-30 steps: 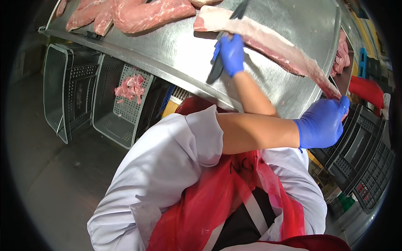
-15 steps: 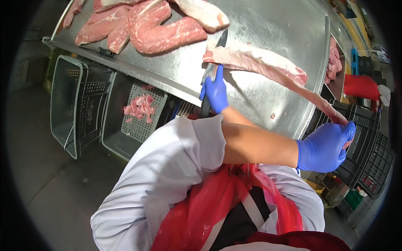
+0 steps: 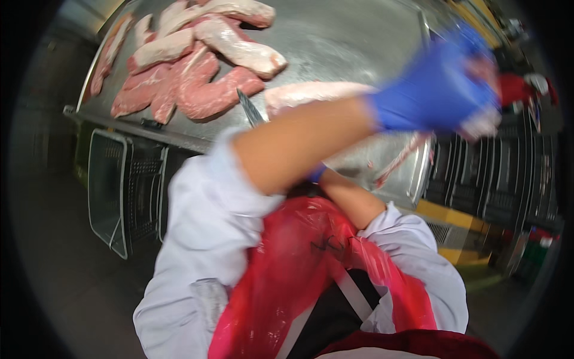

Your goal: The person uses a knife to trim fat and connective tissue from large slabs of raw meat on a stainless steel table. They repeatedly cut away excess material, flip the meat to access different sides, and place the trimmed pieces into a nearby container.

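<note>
My left arm reaches across to the right, and my blue-gloved left hand (image 3: 439, 84) is raised there, smeared by motion. It is closed on a strip of meat (image 3: 481, 122), pink and white, bulging from the fist. A thin reddish end (image 3: 402, 160) trails below it over the table's right side. My right hand (image 3: 317, 173) is mostly hidden under the left forearm; only a bit of blue glove shows. From behind that forearm sticks out a knife blade (image 3: 251, 109), tip toward the far left. Beyond the forearm lies a pale, fat-covered piece of pork loin (image 3: 317, 93), partly covered.
Several pork pieces (image 3: 221, 93) are heaped on the steel table (image 3: 335, 45) at the far left. A grey crate (image 3: 107, 191) stands below the table's left edge. Dark stacked crates (image 3: 484, 173) stand at the right. A person in red (image 3: 514, 90) is beyond them.
My left hand has swung up and away with the strip, which now appears parted from the loin at its near side. The view has shifted, and my right hand has slipped behind the left forearm.
</note>
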The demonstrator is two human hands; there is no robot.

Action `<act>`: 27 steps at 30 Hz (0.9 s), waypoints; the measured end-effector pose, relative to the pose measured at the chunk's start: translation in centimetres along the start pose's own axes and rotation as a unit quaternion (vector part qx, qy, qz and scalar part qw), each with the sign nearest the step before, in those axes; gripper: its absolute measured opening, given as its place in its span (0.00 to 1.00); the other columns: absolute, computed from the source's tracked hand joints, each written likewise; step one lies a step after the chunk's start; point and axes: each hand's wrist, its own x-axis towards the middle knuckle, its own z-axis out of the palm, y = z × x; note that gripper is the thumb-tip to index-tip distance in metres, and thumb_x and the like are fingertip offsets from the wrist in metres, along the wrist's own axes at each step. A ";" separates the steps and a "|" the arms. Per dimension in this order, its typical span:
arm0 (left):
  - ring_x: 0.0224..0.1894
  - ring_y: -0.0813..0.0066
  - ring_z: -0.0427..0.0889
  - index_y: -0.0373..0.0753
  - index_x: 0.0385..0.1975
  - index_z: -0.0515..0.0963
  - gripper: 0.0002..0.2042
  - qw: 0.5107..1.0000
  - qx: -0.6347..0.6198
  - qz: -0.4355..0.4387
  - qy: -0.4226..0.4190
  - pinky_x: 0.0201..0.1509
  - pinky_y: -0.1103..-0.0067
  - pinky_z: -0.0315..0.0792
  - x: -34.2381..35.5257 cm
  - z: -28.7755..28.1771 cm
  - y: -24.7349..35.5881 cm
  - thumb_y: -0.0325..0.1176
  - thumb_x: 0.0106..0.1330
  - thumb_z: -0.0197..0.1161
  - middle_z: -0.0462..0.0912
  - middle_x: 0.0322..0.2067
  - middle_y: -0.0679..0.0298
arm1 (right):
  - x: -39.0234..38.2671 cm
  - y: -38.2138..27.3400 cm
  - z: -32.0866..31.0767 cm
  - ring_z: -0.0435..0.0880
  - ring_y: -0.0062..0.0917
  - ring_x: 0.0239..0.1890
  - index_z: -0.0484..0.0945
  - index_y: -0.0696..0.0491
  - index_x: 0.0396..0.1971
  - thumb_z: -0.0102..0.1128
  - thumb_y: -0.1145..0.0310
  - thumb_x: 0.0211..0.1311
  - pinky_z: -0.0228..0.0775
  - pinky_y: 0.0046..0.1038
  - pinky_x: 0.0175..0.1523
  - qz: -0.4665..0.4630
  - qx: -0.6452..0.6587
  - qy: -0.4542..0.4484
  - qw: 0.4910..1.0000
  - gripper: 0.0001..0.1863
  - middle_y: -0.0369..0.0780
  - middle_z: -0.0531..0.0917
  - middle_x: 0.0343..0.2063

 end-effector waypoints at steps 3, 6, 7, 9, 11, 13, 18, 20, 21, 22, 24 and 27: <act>0.49 0.72 0.82 0.31 0.51 0.76 0.18 0.958 0.278 0.005 0.067 0.56 0.75 0.78 -7.3 -8.5 0.7 0.38 0.68 0.65 0.81 0.50 0.58 | -12.6 -4.1 -9.7 0.77 0.21 0.17 0.44 0.38 0.81 0.50 0.70 0.66 0.77 0.27 0.30 0.207 0.080 -0.117 0.968 0.44 0.38 0.82 0.28; 0.52 0.76 0.75 0.33 0.50 0.75 0.19 0.880 0.348 -0.232 0.224 0.58 0.75 0.71 -20.7 -12.3 0.1 0.36 0.63 0.63 0.76 0.45 0.65 | -23.6 -3.0 -16.1 0.78 0.19 0.18 0.46 0.30 0.80 0.51 0.70 0.68 0.77 0.25 0.30 0.264 0.010 -0.195 0.945 0.43 0.38 0.82 0.27; 0.52 0.77 0.74 0.36 0.51 0.76 0.18 0.865 0.330 -0.320 0.201 0.57 0.75 0.71 -27.0 -16.9 -1.9 0.34 0.62 0.64 0.75 0.44 0.67 | -27.3 -1.7 -17.7 0.77 0.20 0.19 0.49 0.30 0.79 0.51 0.73 0.65 0.76 0.27 0.30 0.310 0.086 -0.183 0.929 0.44 0.38 0.84 0.30; 0.48 0.60 0.80 0.36 0.45 0.79 0.15 0.714 0.507 -0.480 0.043 0.54 0.68 0.74 -32.1 -19.2 -6.5 0.35 0.60 0.67 0.81 0.43 0.56 | -33.8 -0.3 -20.4 0.76 0.17 0.20 0.49 0.31 0.80 0.52 0.76 0.64 0.73 0.23 0.26 0.339 0.166 -0.094 0.921 0.45 0.38 0.81 0.29; 0.46 0.46 0.79 0.34 0.42 0.80 0.15 0.677 0.620 -0.395 -0.032 0.52 0.61 0.74 -30.6 -15.9 -12.4 0.36 0.60 0.68 0.81 0.43 0.46 | -36.9 0.5 -21.3 0.76 0.15 0.20 0.48 0.33 0.80 0.53 0.74 0.68 0.73 0.22 0.26 0.344 0.167 0.032 0.924 0.43 0.37 0.82 0.30; 0.49 0.43 0.78 0.33 0.44 0.79 0.17 0.766 0.596 -0.241 -0.007 0.55 0.58 0.73 -25.2 -12.3 -20.6 0.36 0.59 0.67 0.79 0.43 0.44 | -37.2 1.1 -22.5 0.76 0.16 0.20 0.50 0.33 0.80 0.54 0.71 0.70 0.74 0.24 0.26 0.316 0.137 0.138 0.929 0.42 0.39 0.84 0.32; 0.46 0.47 0.79 0.35 0.51 0.73 0.19 0.663 0.726 -0.184 0.009 0.55 0.59 0.71 -15.0 -3.9 -31.8 0.35 0.61 0.61 0.79 0.43 0.49 | -30.8 4.5 -23.1 0.86 0.39 0.28 0.49 0.31 0.79 0.55 0.68 0.69 0.78 0.38 0.38 0.264 -0.087 0.187 0.942 0.41 0.50 0.88 0.34; 0.42 0.50 0.79 0.35 0.45 0.74 0.13 0.645 0.718 -0.251 -0.078 0.51 0.59 0.71 -15.8 -3.3 -33.5 0.33 0.63 0.58 0.79 0.39 0.49 | -29.1 5.3 -22.5 0.85 0.54 0.38 0.49 0.30 0.78 0.52 0.67 0.69 0.76 0.46 0.47 0.258 -0.167 0.123 0.943 0.40 0.56 0.86 0.36; 0.39 0.52 0.79 0.35 0.39 0.73 0.07 0.655 0.717 -0.228 -0.069 0.47 0.59 0.71 -16.8 -2.7 -33.2 0.29 0.64 0.54 0.78 0.36 0.51 | -29.1 5.6 -22.3 0.86 0.53 0.38 0.49 0.30 0.78 0.52 0.66 0.69 0.76 0.47 0.47 0.270 -0.180 0.101 0.941 0.40 0.56 0.86 0.36; 0.39 0.51 0.80 0.35 0.39 0.74 0.08 0.662 0.709 -0.236 -0.062 0.47 0.59 0.72 -17.4 -2.3 -33.1 0.29 0.64 0.55 0.78 0.36 0.50 | -29.2 5.7 -22.2 0.86 0.53 0.37 0.48 0.29 0.78 0.51 0.66 0.70 0.76 0.47 0.47 0.280 -0.194 0.078 0.937 0.40 0.56 0.86 0.36; 0.39 0.48 0.82 0.33 0.40 0.75 0.09 0.682 0.680 -0.265 -0.051 0.46 0.58 0.74 -18.1 -1.3 -32.6 0.29 0.64 0.55 0.80 0.37 0.48 | -29.5 7.1 -21.8 0.85 0.55 0.35 0.48 0.30 0.79 0.48 0.66 0.69 0.76 0.51 0.46 0.269 -0.219 0.049 0.937 0.40 0.57 0.85 0.32; 0.39 0.49 0.84 0.35 0.43 0.76 0.10 0.715 0.647 -0.257 -0.062 0.46 0.59 0.77 -19.1 -0.5 -33.3 0.28 0.66 0.53 0.82 0.36 0.46 | -26.3 7.3 -22.1 0.85 0.56 0.32 0.48 0.32 0.79 0.47 0.67 0.68 0.75 0.54 0.45 0.242 -0.268 0.022 0.932 0.40 0.58 0.84 0.29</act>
